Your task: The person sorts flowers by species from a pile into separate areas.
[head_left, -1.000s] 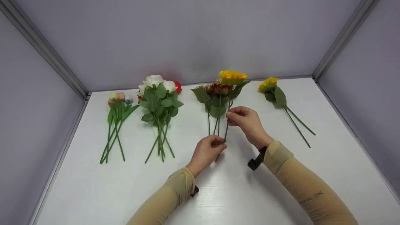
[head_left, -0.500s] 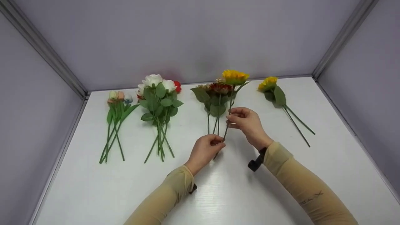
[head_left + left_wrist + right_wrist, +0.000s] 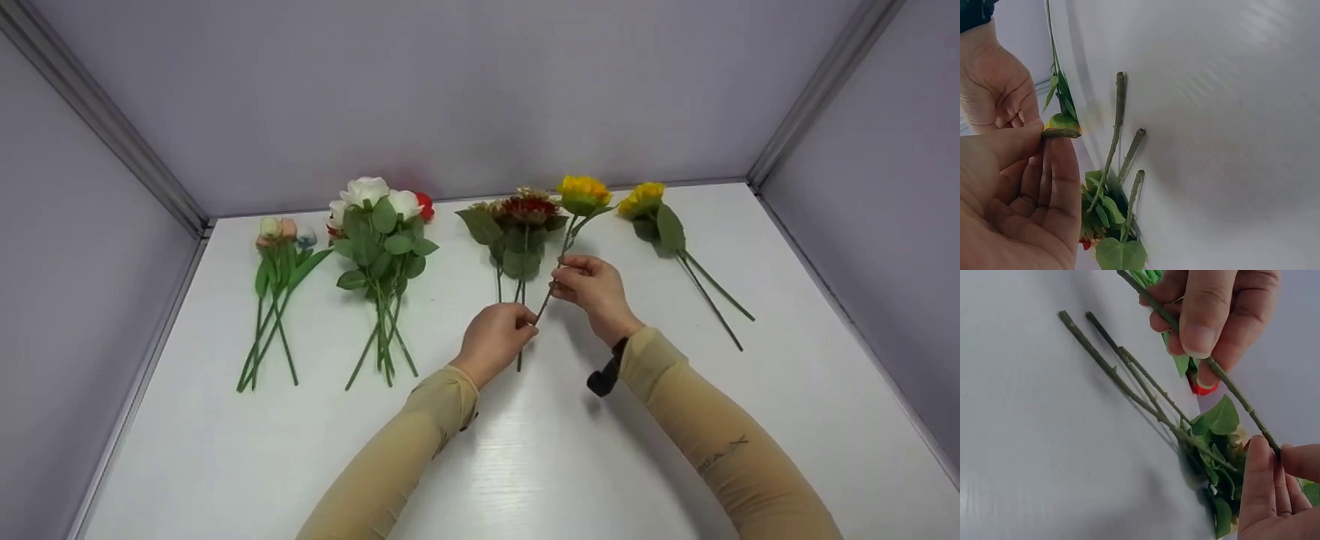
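Note:
A yellow sunflower (image 3: 583, 196) leans to the right, its stem running down between both hands. My left hand (image 3: 495, 337) pinches the stem low down between thumb and fingers; in the left wrist view the cut stem end (image 3: 1063, 133) pokes out past the fingertips. Higher up, my right hand (image 3: 596, 292) pinches the same stem (image 3: 1241, 400) below its leaf. Just left of the held flower lies a bunch of dark red and beige flowers (image 3: 529, 210) with green leaves. Its stems (image 3: 1116, 112) lie partly hidden behind my left hand in the head view.
On the white table (image 3: 187, 450), tulips (image 3: 281, 232) lie at the far left, with white and red roses (image 3: 367, 196) beside them. Yellow sunflowers (image 3: 643, 201) with two stems lie at the right. Grey panels (image 3: 480, 90) enclose the back and sides.
The held sunflower's head has swung right and slightly down, away from the red bunch. My left hand has moved up the table with the lower stem; my right hand has shifted slightly.

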